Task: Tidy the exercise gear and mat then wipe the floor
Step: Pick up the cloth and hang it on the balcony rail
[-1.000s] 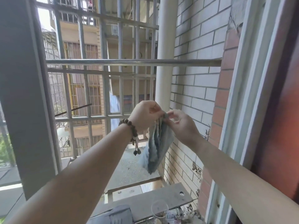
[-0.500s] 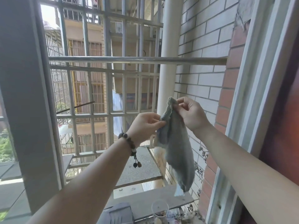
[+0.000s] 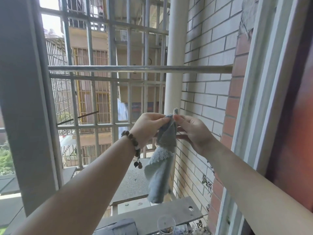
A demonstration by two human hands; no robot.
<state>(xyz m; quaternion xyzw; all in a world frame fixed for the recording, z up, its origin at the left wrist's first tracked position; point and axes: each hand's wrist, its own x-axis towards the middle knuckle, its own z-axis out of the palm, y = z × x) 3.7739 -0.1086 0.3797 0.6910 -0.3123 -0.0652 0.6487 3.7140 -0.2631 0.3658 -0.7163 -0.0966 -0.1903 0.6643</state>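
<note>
A horizontal metal rail (image 3: 138,69) spans the opening from the grey window frame (image 3: 22,99) to the brick wall (image 3: 208,92). A white vertical pipe (image 3: 176,53) runs beside the wall. Metal security bars (image 3: 111,92) stand beyond. A clear plastic cup (image 3: 166,224) sits below, near a grey ledge (image 3: 162,212).

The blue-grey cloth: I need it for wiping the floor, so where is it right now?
In the head view, the blue-grey terry cloth hangs right of centre, pinched at its top between the left hand and right hand, below the horizontal metal rail.
</note>
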